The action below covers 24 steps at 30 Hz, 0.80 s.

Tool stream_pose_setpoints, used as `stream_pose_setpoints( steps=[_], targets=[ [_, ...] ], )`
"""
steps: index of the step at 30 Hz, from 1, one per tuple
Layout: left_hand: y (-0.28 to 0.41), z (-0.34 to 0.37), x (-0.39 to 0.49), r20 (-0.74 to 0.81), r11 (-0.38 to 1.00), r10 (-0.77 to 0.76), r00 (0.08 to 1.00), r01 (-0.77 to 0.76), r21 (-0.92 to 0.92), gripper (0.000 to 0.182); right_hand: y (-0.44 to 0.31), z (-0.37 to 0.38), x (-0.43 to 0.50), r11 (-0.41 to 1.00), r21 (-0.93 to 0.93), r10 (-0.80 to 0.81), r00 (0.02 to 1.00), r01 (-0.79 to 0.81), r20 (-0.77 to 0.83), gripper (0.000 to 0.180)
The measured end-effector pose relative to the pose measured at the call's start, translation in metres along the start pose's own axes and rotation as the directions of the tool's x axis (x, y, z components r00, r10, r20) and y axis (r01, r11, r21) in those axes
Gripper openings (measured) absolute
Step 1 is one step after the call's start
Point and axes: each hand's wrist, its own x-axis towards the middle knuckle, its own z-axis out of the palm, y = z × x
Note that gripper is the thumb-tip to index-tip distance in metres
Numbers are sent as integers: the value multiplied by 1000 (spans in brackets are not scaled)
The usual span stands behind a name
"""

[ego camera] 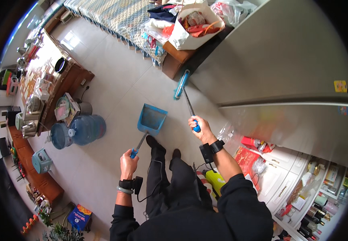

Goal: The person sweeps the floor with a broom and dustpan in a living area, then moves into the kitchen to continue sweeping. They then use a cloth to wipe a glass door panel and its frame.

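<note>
My left hand [128, 163] grips the blue end of a long-handled dustpan's handle. The blue dustpan [152, 131] is on the tiled floor just ahead of my feet, and its pan looks dusty inside. In my right hand [202, 128] is the blue grip of a broom. The broom's dark shaft runs forward to a blue head with teal bristles [177, 92]. That head lies by the lower corner of the bed frame, close to the refrigerator's base, and is apart from the dustpan.
A grey refrigerator [282, 60] stands at the right. Ahead is a bed [107, 15] with a paper bag [184, 40] at its corner. To the left are large water bottles [88, 129], a wooden table [68, 81] and a plastic stool [42, 160]. White cabinets [278, 177] stand at the lower right.
</note>
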Motion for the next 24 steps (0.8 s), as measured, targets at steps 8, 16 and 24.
stream_pose_setpoints(
  steps=[8,16,24],
  targets=[
    [46,-16,72,72,999,5,997,-8,37,28,-8,68,100,941,-30,-338,941,338,-12,11],
    [121,1,143,82,997,6,997,-12,72,27,-124,89,221,816,-156,-573,814,557,-91,8],
    [161,18,197,130,999,6,991,-12,44,26,-234,40,324,961,222,-156,986,165,-58,24]
  ],
)
